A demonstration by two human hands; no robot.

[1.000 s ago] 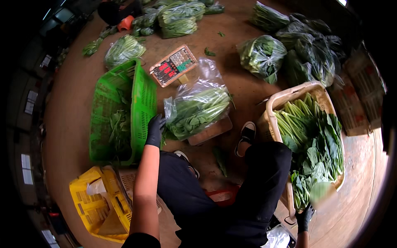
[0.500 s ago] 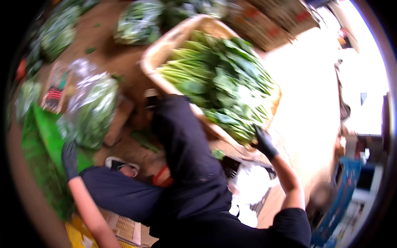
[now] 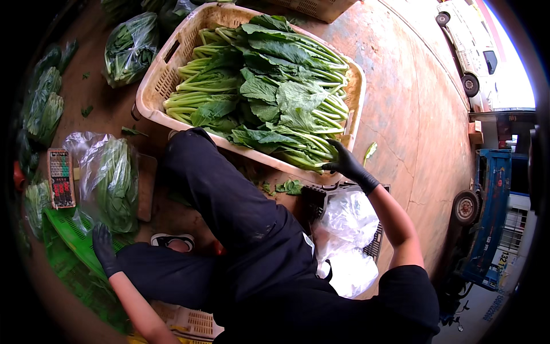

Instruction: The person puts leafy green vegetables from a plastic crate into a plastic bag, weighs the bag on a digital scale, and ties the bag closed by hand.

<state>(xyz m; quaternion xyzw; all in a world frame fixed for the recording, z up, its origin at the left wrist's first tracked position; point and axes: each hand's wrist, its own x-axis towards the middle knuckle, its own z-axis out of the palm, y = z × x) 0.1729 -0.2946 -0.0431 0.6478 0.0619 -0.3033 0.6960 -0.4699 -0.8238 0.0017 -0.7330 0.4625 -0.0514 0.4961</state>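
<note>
Two gloved hands at work: the right hand [image 3: 346, 164] pinches the stalk ends of the leafy greens [image 3: 269, 97], which fan away from it across the beige crate [image 3: 157, 86]. Just beneath its wrist sit white plastic bags [image 3: 346, 229]. Well apart, the left hand [image 3: 103, 247] rests fingers-curled on the green crate [image 3: 71, 243], beside a bagged bunch [image 3: 112, 183].

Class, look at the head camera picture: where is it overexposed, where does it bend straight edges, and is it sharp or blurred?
Head view: sharp on the crate of greens and the gloved right hand; blown-out white at the upper right beyond the van; the crate's edges bow; a black rim darkens the corners; the left hand sits in dimmer light.
</note>
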